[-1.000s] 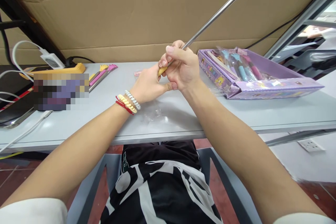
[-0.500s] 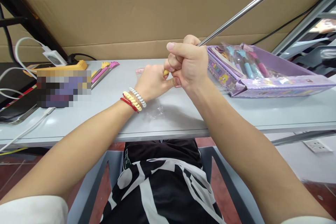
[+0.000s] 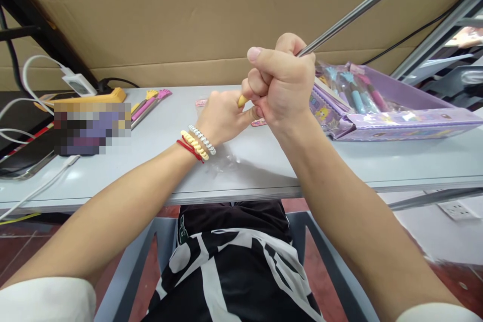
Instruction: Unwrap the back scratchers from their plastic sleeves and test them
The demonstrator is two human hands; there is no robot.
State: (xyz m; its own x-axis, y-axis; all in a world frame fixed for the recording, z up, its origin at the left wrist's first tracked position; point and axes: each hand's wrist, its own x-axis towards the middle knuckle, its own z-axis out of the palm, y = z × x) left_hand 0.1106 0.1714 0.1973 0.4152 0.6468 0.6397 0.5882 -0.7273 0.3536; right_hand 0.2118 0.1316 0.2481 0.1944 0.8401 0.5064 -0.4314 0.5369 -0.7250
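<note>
A long back scratcher with a metal telescopic rod [image 3: 362,12] slants up to the right between my hands, its far end beyond the top edge of the view. My right hand [image 3: 285,80] is closed round the rod in a fist. From beneath that fist pokes a yellow end [image 3: 242,101], pinched by my left hand [image 3: 224,115]. Both hands meet above the grey table, thumbs close together. Below them lie clear plastic wrapping [image 3: 224,160] and a small pink printed card [image 3: 258,122], partly covered by my hands.
At right stands an open purple box [image 3: 407,123] of wrapped hand-topped scratchers [image 3: 356,93]. Yellow and pink scratchers [image 3: 149,103] lie at left, near a phone [image 3: 28,158], white cables and a yellow power strip [image 3: 113,94]. Cardboard [image 3: 169,20] backs the table [image 3: 139,161].
My right hand has moved up and to the right with the rod, whose yellow far end has left the view. My left hand has shifted slightly right.
</note>
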